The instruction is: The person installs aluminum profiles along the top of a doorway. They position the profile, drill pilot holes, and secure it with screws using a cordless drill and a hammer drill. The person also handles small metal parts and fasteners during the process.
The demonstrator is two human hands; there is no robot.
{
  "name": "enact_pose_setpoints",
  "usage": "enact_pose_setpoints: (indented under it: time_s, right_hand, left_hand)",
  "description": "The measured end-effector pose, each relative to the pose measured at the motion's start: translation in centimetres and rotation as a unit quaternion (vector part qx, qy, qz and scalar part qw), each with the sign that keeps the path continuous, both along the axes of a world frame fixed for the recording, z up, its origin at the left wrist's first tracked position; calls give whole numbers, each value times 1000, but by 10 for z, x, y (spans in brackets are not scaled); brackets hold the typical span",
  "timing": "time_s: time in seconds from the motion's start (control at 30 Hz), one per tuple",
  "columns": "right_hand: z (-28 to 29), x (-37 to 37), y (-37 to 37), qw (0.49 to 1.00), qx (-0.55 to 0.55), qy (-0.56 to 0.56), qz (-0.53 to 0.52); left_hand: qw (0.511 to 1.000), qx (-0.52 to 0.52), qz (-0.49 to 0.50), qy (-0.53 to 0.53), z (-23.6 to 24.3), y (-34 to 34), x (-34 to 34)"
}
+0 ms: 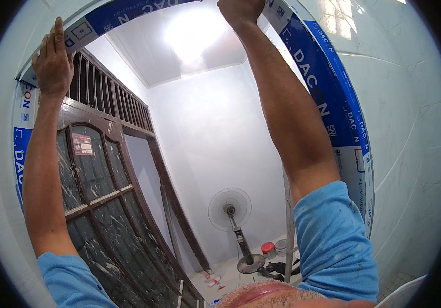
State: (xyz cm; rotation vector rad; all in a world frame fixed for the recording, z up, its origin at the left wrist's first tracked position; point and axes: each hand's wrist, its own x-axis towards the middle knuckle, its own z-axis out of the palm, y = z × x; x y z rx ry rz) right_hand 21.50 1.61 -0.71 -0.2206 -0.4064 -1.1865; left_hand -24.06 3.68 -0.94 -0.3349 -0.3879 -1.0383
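Observation:
A frame with blue-and-white printed protective wrap point(346, 143) lines the opening around me, up both sides and across the top. My left hand point(53, 59) lies against its upper left corner, fingers stretched upward over the top member. My right hand point(241, 10) is raised to the top member near the upper right corner, fingers curled onto it and partly cut off by the picture edge. Both forearms, in short light-blue sleeves, reach up from below.
Beyond the opening are a paint-spattered wooden glazed door point(84, 169) with slatted transom, a standing fan point(229, 209), a red-lidded container point(268, 250) and scattered items on the floor. A glossy tiled wall point(405, 128) runs along my right, with a dark object at its edge.

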Motion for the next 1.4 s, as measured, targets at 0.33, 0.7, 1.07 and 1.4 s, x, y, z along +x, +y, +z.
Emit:
enact_pose_setpoints:
  time_s: [0.33,0.7,1.07,1.4]
  right_hand:
    - [26,15,5,958,-105,94,-250]
    - [-12,-14,-19,947,-20,-173,269]
    - [0,-23,-30,820,18,-250,515]
    - [-2,-15,-29,783,15,-300,545]
  left_hand:
    - [1000,26,-5,0,1,3,2]
    - [999,25,17,-18,-3,-4,0]
    - [999,25,7,39,4,-3,5]
    - [990,10,109,92,16,-21,93]
